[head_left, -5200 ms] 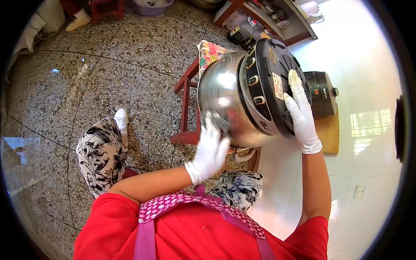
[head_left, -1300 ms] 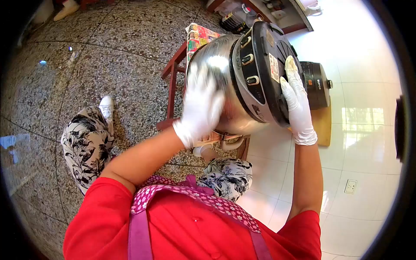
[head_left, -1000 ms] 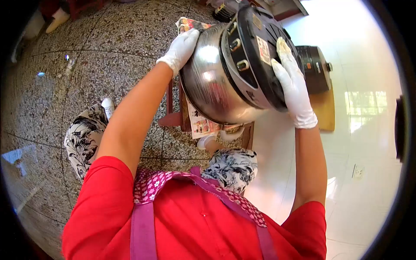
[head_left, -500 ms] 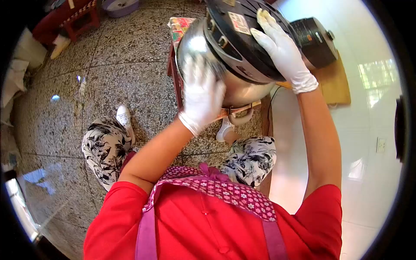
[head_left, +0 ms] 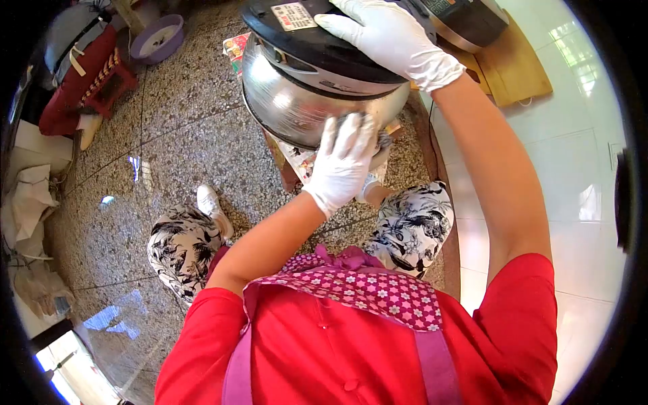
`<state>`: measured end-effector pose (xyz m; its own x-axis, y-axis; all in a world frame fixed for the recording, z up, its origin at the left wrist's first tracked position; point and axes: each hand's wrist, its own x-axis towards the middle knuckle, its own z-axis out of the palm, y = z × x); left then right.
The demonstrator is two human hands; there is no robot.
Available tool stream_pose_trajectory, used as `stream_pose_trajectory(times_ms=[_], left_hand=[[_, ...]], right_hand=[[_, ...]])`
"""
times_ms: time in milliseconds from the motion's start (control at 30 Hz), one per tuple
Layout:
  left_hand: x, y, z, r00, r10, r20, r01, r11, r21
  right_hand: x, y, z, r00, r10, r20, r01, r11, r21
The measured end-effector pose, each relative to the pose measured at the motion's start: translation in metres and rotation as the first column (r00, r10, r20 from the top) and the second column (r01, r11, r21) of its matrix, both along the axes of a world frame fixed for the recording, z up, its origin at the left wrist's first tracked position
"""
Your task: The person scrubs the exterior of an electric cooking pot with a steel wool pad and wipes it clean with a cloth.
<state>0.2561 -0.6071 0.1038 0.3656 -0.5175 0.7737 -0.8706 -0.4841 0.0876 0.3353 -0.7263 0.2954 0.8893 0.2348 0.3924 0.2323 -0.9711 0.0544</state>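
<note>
A purple basin sits on the floor left of the cooker, which stands on paper over a stool. The left hand has slid along the cooker's wall to just beside its handle, so the rubbing now reaches a different stretch of metal. That arm angles inward, fingers nearly straight, pressing a grey scrubber against the side. The right hand stays on the cooker's lid, arm stretched, fingers extended and steadying it. Right of the cooker is a smaller cooker.
</note>
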Motion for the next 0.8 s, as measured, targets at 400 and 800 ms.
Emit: stream_pose_trajectory(times_ms=[400,800], left_hand=[[0.088,0.103,0.028,0.999,-0.007,0.039,-0.001,0.979,0.205],[0.032,-0.036,0.068,0.937,-0.349,0.008,0.332,0.899,0.287]], right_hand=[[-0.015,0.011,0.018,0.992,-0.055,-0.113,0.066,0.993,0.093],[-0.022,0.006,0.012,0.990,-0.084,-0.117,0.101,0.985,0.143]])
